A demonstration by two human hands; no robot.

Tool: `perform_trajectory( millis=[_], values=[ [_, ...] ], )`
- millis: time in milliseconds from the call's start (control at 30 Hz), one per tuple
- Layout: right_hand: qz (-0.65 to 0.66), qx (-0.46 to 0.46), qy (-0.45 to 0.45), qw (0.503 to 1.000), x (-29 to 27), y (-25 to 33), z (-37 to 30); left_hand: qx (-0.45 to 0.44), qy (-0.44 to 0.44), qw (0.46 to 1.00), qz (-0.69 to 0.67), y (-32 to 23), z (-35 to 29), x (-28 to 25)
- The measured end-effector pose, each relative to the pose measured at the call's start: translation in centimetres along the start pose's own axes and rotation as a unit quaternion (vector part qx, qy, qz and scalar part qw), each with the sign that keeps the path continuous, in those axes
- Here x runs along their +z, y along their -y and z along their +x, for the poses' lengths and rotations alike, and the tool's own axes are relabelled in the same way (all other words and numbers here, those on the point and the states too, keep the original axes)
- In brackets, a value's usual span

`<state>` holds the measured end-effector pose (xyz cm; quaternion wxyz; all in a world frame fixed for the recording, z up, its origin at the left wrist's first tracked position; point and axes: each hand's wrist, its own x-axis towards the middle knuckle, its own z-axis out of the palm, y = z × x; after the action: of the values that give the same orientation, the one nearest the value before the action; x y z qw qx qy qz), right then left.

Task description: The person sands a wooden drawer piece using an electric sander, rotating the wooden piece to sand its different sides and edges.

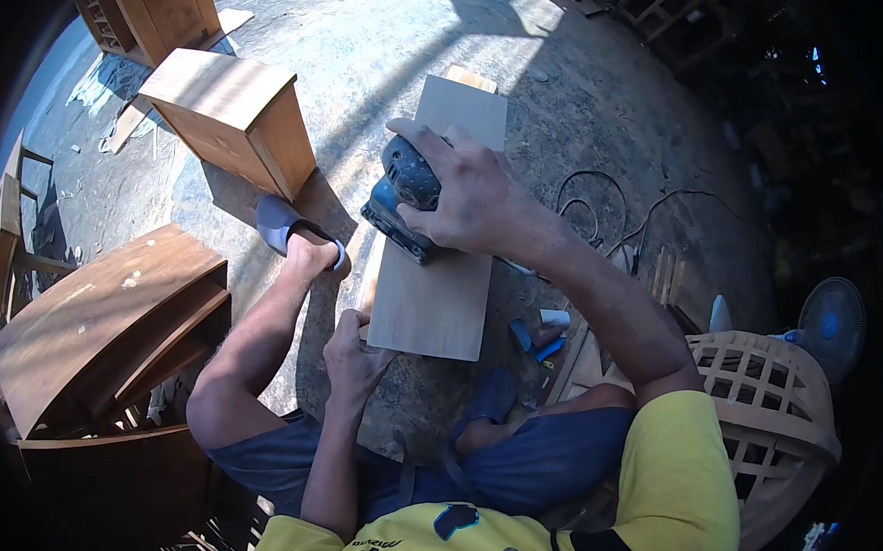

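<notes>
My right hand [475,193] is wrapped over the top of a blue and black electric sander [408,174], whose base rests on a long pale wooden board [431,305]. The sander sits near the board's left edge, around the middle of its length. At the board's near left corner, my left hand [355,363] grips the edge, with some of its fingers hidden underneath. The board stretches away from me between my legs, and what bears it is mostly hidden.
Left of me stand a brown wooden cabinet [108,310] and, farther off, a box-shaped wooden piece [221,88]. A cable [646,222] loops on the floor to the right. Blue scraps [548,350] lie near the board; a lattice wooden chair back [761,380] and a fan [831,327] stand at right.
</notes>
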<state>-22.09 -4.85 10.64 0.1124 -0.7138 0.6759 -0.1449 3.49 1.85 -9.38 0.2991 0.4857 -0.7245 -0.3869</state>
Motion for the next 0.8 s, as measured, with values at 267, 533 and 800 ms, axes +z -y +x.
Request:
perform_trajectory(
  millis=[267,533,800],
  values=[
    [-0.115,0.204,-0.111,0.966,-5.3,-16.3,16.5,0.030,0.006,0.999,-0.026,-0.5,1.1,1.6],
    [0.001,-0.081,-0.116,0.990,-0.3,-3.7,3.5,0.011,0.009,0.999,-0.031,0.4,0.7,0.1],
    [0.041,-0.045,-0.023,0.998,-0.9,2.4,-2.1,0.032,0.001,0.999,-0.036,0.8,-0.3,1.3]
  ],
)
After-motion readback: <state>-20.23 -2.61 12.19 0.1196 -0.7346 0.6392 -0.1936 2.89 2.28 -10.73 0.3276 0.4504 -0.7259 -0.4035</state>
